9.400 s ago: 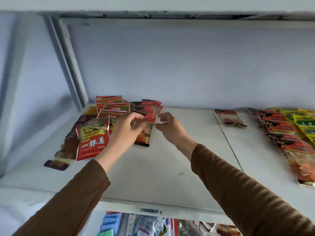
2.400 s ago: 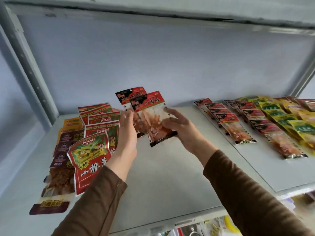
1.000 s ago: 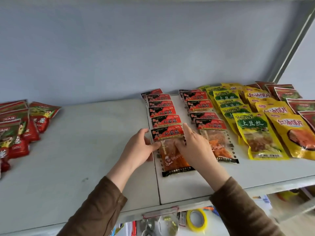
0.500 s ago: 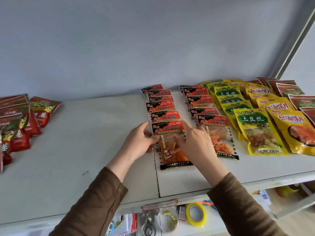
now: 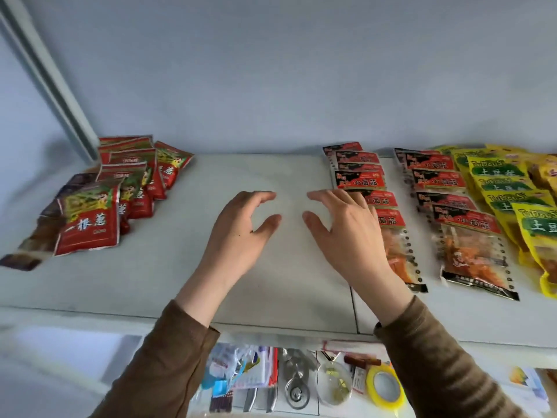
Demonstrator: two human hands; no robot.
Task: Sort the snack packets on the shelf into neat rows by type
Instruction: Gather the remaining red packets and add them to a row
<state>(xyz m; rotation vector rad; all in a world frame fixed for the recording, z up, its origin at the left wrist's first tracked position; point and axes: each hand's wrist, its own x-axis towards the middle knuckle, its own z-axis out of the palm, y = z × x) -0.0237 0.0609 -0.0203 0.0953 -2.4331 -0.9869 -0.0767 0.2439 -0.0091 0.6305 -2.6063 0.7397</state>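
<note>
**Hands off the packet row**

Both your hands have lifted off the front red-label packet point(image 5: 391, 236). Your left hand point(image 5: 238, 236) and right hand point(image 5: 343, 236) hover over the bare shelf point(image 5: 271, 291), fingers spread, holding nothing. Red-green packets point(image 5: 90, 218) sit piled far left; yellow packets point(image 5: 506, 188) far right.

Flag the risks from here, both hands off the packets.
1. The right hand hovers over the left red-black row; sweeping left it could drag the front packet out of line.
2. The red pile at left is loosely fanned and overlaps brown packets; pulling one may scatter the others or mix types.
3. The front yellow packet lies near the shelf edge and might slip off if bumped.
</note>
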